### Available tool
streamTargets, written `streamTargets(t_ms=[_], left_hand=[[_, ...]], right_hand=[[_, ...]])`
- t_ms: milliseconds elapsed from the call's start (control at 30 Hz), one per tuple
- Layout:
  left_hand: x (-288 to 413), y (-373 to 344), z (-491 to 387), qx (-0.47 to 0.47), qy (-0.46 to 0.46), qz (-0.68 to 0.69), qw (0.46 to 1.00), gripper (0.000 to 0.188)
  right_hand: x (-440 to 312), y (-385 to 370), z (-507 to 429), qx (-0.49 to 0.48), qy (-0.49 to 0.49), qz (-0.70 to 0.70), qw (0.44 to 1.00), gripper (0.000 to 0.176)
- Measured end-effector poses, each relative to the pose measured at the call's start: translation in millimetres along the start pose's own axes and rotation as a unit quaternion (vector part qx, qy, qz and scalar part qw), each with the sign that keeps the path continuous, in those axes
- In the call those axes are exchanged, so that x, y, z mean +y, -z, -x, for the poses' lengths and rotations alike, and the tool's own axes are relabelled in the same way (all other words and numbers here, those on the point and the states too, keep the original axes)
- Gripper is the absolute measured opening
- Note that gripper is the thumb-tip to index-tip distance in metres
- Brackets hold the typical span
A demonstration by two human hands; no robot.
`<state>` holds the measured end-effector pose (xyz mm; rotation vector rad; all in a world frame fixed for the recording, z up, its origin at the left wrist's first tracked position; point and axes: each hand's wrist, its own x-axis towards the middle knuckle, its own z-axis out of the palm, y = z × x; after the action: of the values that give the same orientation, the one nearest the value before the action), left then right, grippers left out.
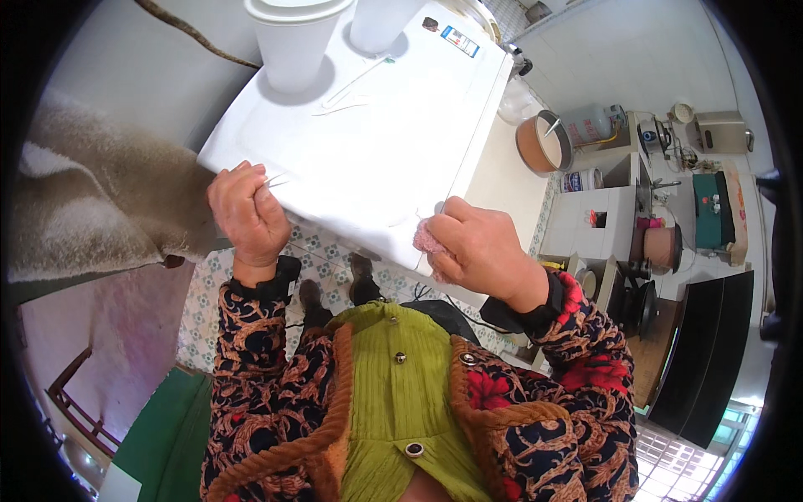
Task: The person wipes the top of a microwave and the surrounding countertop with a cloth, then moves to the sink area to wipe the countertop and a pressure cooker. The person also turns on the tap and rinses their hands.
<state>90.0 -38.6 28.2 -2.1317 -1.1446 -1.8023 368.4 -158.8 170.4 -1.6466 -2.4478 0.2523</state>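
Observation:
My right hand [483, 251] grips a crumpled pink cloth [429, 238] at the near right corner of a white appliance top [389, 157]. At the near left edge of that top, my left hand [248, 210] is curled, its knuckles upward. A thin white strip [277, 180] sticks out beside its thumb and fingertips; the fingers hide its other end. Farther back on the top lie a looped thin white strip [351, 85] and a shorter piece. Two white cups stand behind them, one on the left [298, 50] and one farther right [382, 28].
A fuzzy brown-and-white cover [106, 201] lies left of the appliance. To the right are a brown pot [536, 143] with a utensil, a gas cylinder [586, 122] and a kitchen counter [680, 213]. Patterned floor tiles [213, 307] show below, with a black cable [467, 310].

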Motion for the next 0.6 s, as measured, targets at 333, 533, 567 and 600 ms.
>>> streamTargets(t_ms=[333,533,567,600], left_hand=[[-2,-1,1,0.012,0.011,-0.001,1.0,0.01],[-1,-1,-1,0.012,0.002,-0.013,1.0,0.01],[-2,0,0,0.01,0.0,-0.014,1.0,0.01],[-2,0,1,0.009,-0.001,-0.015,1.0,0.009]], right_hand=[[48,2,-39,0.072,-0.043,0.128,0.988,0.008],[2,-12,-10,-0.007,0.067,0.065,0.996,0.007],[5,-12,-12,-0.009,0.055,0.062,0.997,0.008],[10,-10,-16,-0.011,0.045,0.06,0.997,0.008]])
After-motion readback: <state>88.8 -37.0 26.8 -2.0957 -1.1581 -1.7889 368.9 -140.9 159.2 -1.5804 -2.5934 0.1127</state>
